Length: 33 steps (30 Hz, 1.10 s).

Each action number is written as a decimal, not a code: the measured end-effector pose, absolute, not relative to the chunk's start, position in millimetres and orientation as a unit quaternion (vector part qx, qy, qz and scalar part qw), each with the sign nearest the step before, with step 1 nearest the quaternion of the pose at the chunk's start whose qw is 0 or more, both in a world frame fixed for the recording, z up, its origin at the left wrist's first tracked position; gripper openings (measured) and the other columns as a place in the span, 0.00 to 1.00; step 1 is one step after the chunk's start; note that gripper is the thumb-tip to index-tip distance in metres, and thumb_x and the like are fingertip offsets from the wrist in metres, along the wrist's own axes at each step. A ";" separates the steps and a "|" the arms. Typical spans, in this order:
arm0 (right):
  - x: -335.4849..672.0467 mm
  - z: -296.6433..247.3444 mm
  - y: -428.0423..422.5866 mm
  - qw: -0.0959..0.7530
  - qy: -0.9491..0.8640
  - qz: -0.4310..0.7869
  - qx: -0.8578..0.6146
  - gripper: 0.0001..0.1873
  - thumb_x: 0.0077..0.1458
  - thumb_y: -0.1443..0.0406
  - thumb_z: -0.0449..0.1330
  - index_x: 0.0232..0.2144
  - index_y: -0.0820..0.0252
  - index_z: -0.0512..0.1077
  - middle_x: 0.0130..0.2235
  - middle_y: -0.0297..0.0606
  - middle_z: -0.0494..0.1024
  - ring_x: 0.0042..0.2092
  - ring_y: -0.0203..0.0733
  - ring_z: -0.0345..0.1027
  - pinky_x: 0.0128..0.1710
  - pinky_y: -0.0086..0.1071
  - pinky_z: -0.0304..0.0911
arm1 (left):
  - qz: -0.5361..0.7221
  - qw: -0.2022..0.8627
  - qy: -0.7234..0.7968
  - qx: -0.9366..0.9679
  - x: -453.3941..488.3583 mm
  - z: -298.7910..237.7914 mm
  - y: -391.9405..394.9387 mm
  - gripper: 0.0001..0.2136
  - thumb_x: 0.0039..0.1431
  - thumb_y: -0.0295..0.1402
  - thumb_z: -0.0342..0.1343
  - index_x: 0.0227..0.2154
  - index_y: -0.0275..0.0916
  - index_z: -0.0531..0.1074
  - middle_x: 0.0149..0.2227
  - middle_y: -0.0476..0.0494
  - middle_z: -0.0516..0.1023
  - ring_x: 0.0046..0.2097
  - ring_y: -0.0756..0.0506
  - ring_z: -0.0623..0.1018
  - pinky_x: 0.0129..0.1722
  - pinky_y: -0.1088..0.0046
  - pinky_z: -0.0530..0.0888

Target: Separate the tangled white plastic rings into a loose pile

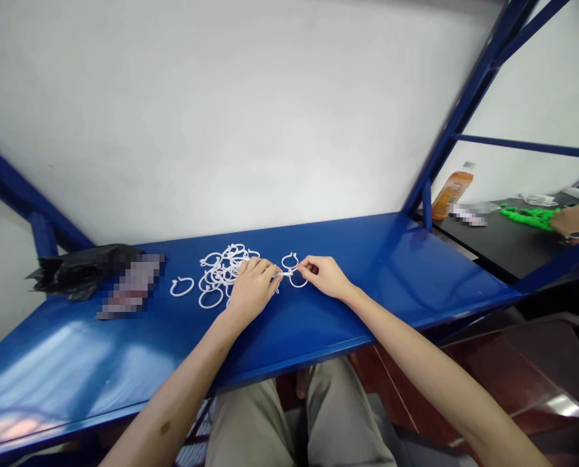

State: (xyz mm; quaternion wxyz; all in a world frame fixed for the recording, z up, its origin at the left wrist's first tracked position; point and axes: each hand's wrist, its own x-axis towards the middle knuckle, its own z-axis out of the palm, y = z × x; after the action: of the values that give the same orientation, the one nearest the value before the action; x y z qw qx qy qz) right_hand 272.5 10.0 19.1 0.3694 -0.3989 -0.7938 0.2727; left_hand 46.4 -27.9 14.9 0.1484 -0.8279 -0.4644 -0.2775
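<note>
My left hand (pixel 255 285) rests at the right side of a pile of white plastic rings (pixel 225 272), which look like shower curtain rings. Its thumb and fingers are closed on the end of a white ring (pixel 299 286). Across from it, my right hand (pixel 325 275) pinches the same ring's other side between thumb and fingertips. Just beyond the fingers lies another white ring (pixel 289 268), its small knobbed ends pointing away from me. Part of the pile is hidden under my left hand.
A single ring (pixel 181 295) lies left of the pile. A black plastic bag (pixel 70 272) and a blurred-out packet (pixel 136 285) sit at the left of the blue table (pixel 357 253). On the black table at right are an orange drink bottle (pixel 453 191), green pieces (pixel 527 216) and another person's hand (pixel 574 222).
</note>
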 end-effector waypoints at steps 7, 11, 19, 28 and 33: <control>276.9 25.0 10.7 0.406 -0.762 0.215 -0.456 0.08 0.61 0.64 0.58 0.34 0.59 0.77 0.28 0.33 0.78 0.28 0.35 0.69 0.32 0.29 0.61 | -0.268 0.153 -0.496 -0.811 44.3 13.3 -26.5 0.09 0.68 0.35 0.52 0.39 0.41 0.77 0.41 0.39 0.80 0.47 0.37 0.72 0.46 0.58 0.67; 275.7 24.0 8.0 0.429 -0.764 0.201 -0.439 0.11 0.63 0.62 0.56 0.42 0.58 0.76 0.28 0.32 0.76 0.28 0.36 0.68 0.33 0.30 0.64 | -0.279 0.144 -0.502 -0.805 47.8 17.2 -29.9 0.12 0.68 0.42 0.53 0.42 0.42 0.78 0.42 0.39 0.80 0.50 0.36 0.72 0.49 0.55 0.66; 258.4 20.9 -6.1 0.459 -0.785 0.200 -0.365 0.11 0.66 0.61 0.54 0.44 0.58 0.73 0.32 0.35 0.78 0.29 0.36 0.69 0.34 0.29 0.65 | -0.330 0.032 -0.497 -0.802 55.5 23.7 -35.7 0.13 0.71 0.40 0.49 0.38 0.42 0.76 0.39 0.44 0.81 0.46 0.40 0.73 0.50 0.56 0.65; 255.0 18.6 -9.4 0.425 -0.794 0.265 -0.344 0.09 0.65 0.58 0.59 0.40 0.56 0.74 0.35 0.35 0.81 0.34 0.38 0.75 0.38 0.29 0.67 | -0.436 -0.188 -0.507 -0.720 54.6 19.0 -28.9 0.10 0.67 0.40 0.52 0.37 0.43 0.75 0.37 0.47 0.80 0.41 0.44 0.77 0.43 0.66 0.72; 251.7 17.4 -10.9 0.440 -0.804 0.226 -0.330 0.09 0.66 0.59 0.59 0.36 0.55 0.76 0.39 0.36 0.83 0.39 0.39 0.77 0.41 0.30 0.68 | -0.423 -0.160 -0.495 -0.742 54.7 22.0 -31.9 0.07 0.66 0.35 0.52 0.33 0.43 0.72 0.33 0.49 0.77 0.37 0.46 0.75 0.39 0.69 0.71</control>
State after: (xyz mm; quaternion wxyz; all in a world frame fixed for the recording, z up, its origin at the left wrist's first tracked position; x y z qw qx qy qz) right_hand 251.7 -10.9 17.4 0.4401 -0.3296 -0.8042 0.2259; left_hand 54.7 -31.9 22.0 -0.1599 -0.7423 -0.4947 -0.4226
